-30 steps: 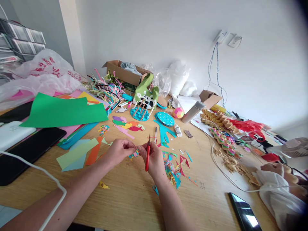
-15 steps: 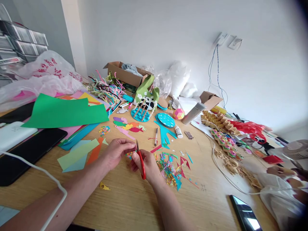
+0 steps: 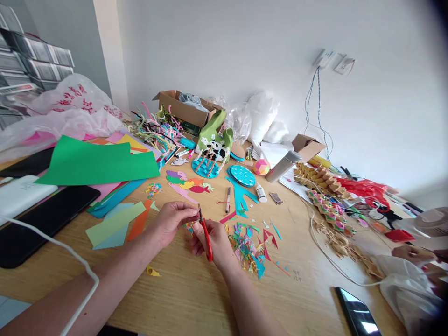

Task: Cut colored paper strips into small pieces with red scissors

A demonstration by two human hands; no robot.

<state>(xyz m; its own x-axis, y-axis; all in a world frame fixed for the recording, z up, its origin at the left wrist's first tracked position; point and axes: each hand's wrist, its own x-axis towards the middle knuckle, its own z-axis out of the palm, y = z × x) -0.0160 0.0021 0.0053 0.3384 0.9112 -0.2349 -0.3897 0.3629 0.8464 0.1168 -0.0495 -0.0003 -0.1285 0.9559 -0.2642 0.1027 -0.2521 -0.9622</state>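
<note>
Red-handled scissors (image 3: 207,240) are in my right hand (image 3: 213,238), their narrow blades pointing up and away from me. My left hand (image 3: 172,220) is closed in a pinch beside the blade tips; whatever sits between its fingertips is too small to make out. Small colourful paper pieces (image 3: 188,226) show partly behind my hands. To the right of my right hand lies a heap of colourful paper scraps (image 3: 248,247). Paper fish (image 3: 199,188) in several colours lie beyond my hands, near a pen (image 3: 227,199).
Green paper (image 3: 94,161) and coloured strips lie at left by a black device (image 3: 45,224). Blue discs (image 3: 242,175), a glue bottle (image 3: 261,192) and a grey cylinder (image 3: 283,166) stand farther back. A phone (image 3: 357,310) lies front right; another person's hand (image 3: 413,254) is at far right.
The view has shifted slightly, so the table's things appear a little farther right. My hands and the scissors keep nearly the same pose.
</note>
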